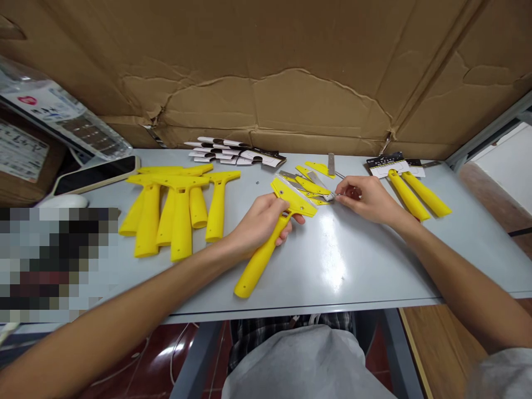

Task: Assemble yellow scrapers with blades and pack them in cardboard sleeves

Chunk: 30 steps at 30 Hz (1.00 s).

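Observation:
My left hand (266, 221) is closed around the neck of a yellow scraper (261, 260), its wide head up and its handle slanting toward the table's front edge. Screws show on the scraper's head plate, and a pale strip runs along its top edge. To the right, my right hand (361, 197) has thumb and fingertips pinched together beside a pile of yellow cover plates (311, 185) and metal blades (331, 164). Something small and shiny shows at those fingertips, too small to name. Part of a thin metal rod (339, 175) lies just behind that hand.
Several yellow scraper handles (182, 221) lie heaped at the left, near a phone (97, 174). Black-and-white card sleeves (233, 152) are stacked at the back. Two yellow scrapers (409, 194) in sleeves lie at the right. A cardboard wall (257, 66) closes off the table's (291, 288) rear.

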Each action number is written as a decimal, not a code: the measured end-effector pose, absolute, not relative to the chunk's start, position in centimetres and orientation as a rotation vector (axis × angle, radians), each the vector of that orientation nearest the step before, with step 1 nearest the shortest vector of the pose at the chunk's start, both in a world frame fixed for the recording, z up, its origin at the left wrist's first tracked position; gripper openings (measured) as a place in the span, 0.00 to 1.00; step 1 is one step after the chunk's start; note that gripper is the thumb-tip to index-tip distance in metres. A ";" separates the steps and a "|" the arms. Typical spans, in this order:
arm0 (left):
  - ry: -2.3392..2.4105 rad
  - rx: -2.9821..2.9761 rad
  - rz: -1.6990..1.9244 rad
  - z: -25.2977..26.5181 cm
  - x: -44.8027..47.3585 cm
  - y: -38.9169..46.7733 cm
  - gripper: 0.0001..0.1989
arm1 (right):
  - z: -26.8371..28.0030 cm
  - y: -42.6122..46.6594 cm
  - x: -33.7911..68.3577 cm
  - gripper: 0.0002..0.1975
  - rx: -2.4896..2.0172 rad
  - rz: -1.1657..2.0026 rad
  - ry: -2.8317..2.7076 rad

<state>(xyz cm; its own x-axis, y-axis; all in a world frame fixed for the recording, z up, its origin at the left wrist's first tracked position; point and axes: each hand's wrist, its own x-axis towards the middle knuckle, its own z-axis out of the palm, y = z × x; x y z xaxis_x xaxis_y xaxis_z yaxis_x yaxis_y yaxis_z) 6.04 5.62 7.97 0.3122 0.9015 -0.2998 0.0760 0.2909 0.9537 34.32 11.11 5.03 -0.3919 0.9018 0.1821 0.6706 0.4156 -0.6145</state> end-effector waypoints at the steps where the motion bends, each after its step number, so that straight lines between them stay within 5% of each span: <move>1: 1.108 1.144 0.722 7.8 6.1 5.5 0.11 | 5.1 10.9 34.0 0.13 -1.305 0.706 -2.119; 13: 1.036 1.172 0.670 7.4 6.5 5.1 0.09 | 5.5 7.5 29.6 0.24 -1.217 1.379 -1.831; 20: 0.975 1.212 0.586 7.4 6.5 4.8 0.10 | 6.2 6.4 28.4 0.21 -1.167 1.634 -1.709; 30: 0.985 1.331 0.504 6.6 6.2 5.2 0.10 | 5.3 6.2 27.9 0.21 -1.197 1.704 -1.560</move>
<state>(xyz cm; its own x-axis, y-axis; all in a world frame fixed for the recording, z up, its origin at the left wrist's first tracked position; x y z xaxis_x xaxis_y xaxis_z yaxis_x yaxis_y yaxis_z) 6.17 5.19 6.61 0.5263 0.7947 -0.3025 0.2199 0.2164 0.9512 27.89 6.22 5.34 -0.4646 0.8489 -0.2521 0.1762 -0.1904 -0.9658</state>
